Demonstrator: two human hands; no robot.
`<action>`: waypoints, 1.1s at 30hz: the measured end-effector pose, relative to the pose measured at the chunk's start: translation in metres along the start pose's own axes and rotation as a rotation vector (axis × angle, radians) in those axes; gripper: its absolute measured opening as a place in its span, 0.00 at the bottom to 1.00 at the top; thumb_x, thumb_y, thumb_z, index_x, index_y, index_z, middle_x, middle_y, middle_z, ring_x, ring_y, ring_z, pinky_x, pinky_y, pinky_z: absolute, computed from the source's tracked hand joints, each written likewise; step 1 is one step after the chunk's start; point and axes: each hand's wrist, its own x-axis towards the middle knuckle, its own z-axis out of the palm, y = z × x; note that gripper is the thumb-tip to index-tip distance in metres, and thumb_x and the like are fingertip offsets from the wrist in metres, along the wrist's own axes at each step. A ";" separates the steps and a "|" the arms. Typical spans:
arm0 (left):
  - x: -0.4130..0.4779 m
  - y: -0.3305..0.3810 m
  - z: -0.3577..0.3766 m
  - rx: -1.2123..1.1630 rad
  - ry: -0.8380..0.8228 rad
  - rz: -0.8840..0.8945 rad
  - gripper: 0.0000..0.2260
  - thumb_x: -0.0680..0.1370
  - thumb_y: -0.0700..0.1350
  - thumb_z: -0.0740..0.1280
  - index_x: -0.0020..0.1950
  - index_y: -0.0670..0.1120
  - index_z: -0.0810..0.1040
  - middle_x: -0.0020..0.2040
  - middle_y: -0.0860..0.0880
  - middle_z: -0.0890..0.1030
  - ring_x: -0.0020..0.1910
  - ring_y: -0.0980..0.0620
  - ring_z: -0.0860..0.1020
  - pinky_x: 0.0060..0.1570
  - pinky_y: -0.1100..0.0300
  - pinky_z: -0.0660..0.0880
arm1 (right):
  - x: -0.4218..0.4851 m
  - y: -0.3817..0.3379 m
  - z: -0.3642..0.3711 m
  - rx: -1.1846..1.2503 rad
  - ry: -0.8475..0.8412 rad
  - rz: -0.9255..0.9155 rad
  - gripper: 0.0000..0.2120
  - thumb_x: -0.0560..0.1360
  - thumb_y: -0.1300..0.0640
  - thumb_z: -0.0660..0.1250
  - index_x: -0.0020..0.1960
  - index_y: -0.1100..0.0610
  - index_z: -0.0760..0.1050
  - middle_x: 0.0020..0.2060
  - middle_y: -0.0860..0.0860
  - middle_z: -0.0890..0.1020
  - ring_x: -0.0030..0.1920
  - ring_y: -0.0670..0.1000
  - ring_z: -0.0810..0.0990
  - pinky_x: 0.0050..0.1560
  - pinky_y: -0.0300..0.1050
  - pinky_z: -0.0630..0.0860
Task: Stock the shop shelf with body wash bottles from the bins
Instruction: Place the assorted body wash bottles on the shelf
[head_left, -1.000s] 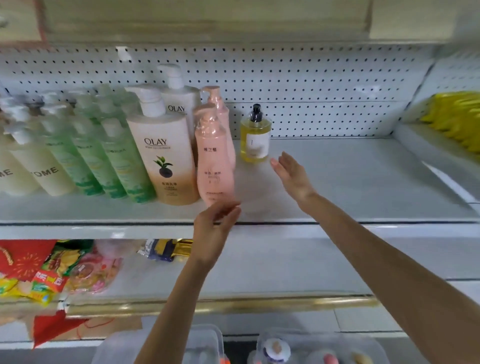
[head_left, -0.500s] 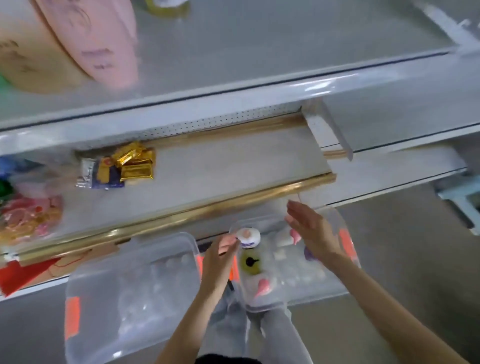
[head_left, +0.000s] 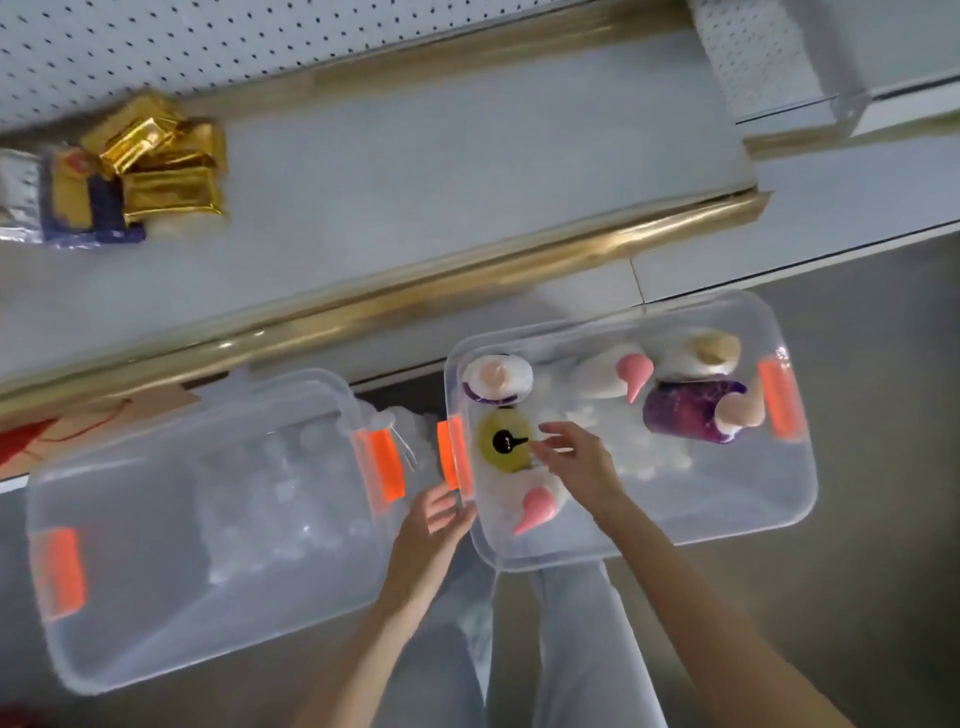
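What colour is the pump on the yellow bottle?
Black; the pump on the yellow bottle shows best in the head view.

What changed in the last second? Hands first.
Both hands dropped from the upper shelf. The right hand now reaches the yellow bottle in the right bin; the left hand hovers by that bin's rim. Neither grips anything, as before.
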 end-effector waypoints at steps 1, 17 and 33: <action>0.005 -0.002 0.001 -0.001 -0.006 -0.008 0.15 0.75 0.52 0.70 0.61 0.54 0.72 0.59 0.55 0.77 0.57 0.61 0.76 0.63 0.56 0.71 | 0.009 0.003 0.006 0.016 -0.003 0.017 0.13 0.73 0.53 0.72 0.56 0.54 0.77 0.45 0.50 0.82 0.42 0.48 0.81 0.46 0.39 0.77; 0.010 0.023 0.000 -0.114 0.037 0.083 0.10 0.77 0.46 0.68 0.58 0.54 0.73 0.55 0.61 0.77 0.56 0.64 0.75 0.55 0.64 0.72 | 0.003 -0.003 0.023 0.147 -0.005 0.149 0.12 0.65 0.58 0.79 0.42 0.59 0.77 0.35 0.53 0.83 0.37 0.52 0.81 0.49 0.50 0.81; -0.114 0.131 -0.024 -0.083 -0.218 0.438 0.14 0.79 0.54 0.61 0.63 0.54 0.73 0.57 0.58 0.78 0.52 0.70 0.77 0.48 0.70 0.73 | -0.192 -0.182 -0.064 0.190 0.050 -0.179 0.07 0.69 0.64 0.75 0.40 0.63 0.77 0.24 0.51 0.79 0.25 0.44 0.76 0.25 0.30 0.69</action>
